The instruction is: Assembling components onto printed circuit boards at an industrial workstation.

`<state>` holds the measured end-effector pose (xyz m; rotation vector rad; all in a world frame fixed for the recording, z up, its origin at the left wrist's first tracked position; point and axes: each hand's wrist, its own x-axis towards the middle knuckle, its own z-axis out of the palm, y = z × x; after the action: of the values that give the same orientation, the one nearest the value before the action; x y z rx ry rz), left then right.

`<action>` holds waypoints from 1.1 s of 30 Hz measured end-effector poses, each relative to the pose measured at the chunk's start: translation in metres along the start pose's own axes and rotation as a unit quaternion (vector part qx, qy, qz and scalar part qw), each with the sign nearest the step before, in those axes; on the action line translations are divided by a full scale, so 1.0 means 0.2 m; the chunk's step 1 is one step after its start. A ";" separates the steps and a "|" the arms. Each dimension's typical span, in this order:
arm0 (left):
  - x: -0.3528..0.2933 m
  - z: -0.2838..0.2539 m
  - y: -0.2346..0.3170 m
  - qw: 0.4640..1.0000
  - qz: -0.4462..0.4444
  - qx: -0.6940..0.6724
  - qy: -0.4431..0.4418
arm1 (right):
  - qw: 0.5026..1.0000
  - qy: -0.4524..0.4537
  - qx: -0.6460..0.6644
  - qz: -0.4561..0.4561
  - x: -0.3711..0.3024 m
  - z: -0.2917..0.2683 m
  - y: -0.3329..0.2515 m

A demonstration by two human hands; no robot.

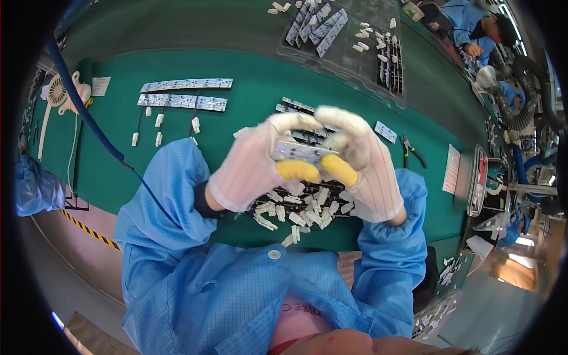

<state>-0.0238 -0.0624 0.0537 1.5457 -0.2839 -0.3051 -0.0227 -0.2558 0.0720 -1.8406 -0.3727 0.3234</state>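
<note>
Both of my hands wear white striped gloves with yellow thumb covers, and they meet over the middle of the bench. Between them is a short silvery LED circuit board [299, 151]. My left hand [251, 160] is closed on the board's left part, its thumb along the near edge. The right hand [370, 165] is closed at the other end, fingers curled and slightly blurred. Under and in front of them lies a heap of white plug connectors [307, 214] with dark wires. More board strips [299, 106] lie just beyond my hands, partly hidden by them.
Wired LED strips [183, 102] lie to the left on the green mat [118, 171]. Rightward are a small board [386, 132] and pliers [412, 152]. A clear tray [355, 71] with boards stands at the back. A blue coiled hose [89, 112] hangs at left; a co-worker [476, 35] sits far right.
</note>
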 end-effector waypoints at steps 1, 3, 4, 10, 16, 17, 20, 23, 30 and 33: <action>-0.01 0.02 -0.08 0.996 0.075 0.056 0.002 | 0.998 0.040 0.051 0.003 -0.02 0.02 0.00; -0.01 0.02 -0.12 0.993 0.068 -0.085 -0.037 | 0.991 0.084 0.104 0.007 -0.03 0.02 0.03; -0.01 0.01 -0.08 0.992 0.020 -0.111 -0.049 | 0.990 0.077 0.113 0.015 -0.04 0.00 0.05; 0.01 -0.03 -0.07 0.984 0.145 0.104 0.015 | 0.964 0.041 0.260 0.035 -0.07 -0.02 0.09; 0.01 -0.07 -0.07 0.949 0.206 0.236 0.026 | 0.992 0.052 0.113 0.012 -0.10 -0.05 0.09; 0.01 -0.07 -0.07 0.943 0.217 0.249 0.037 | 0.996 0.066 0.067 0.013 -0.10 -0.05 0.09; 0.01 -0.06 -0.06 0.963 0.195 0.183 0.035 | 0.994 0.067 0.088 0.004 -0.09 -0.04 0.09; 0.02 -0.08 -0.09 0.965 0.172 0.196 0.030 | 0.994 0.066 0.083 -0.026 -0.09 -0.03 0.10; 0.02 -0.04 -0.08 0.967 0.181 0.175 0.044 | 0.993 0.073 0.087 -0.022 -0.11 -0.04 0.10; 0.01 -0.06 -0.09 0.962 0.155 0.215 0.059 | 0.993 0.082 -0.013 -0.083 -0.10 -0.05 0.11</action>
<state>-0.0172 -0.0530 0.0347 1.9063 -0.5171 0.1044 -0.0344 -0.2783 0.0535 -1.8325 -0.4147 0.0532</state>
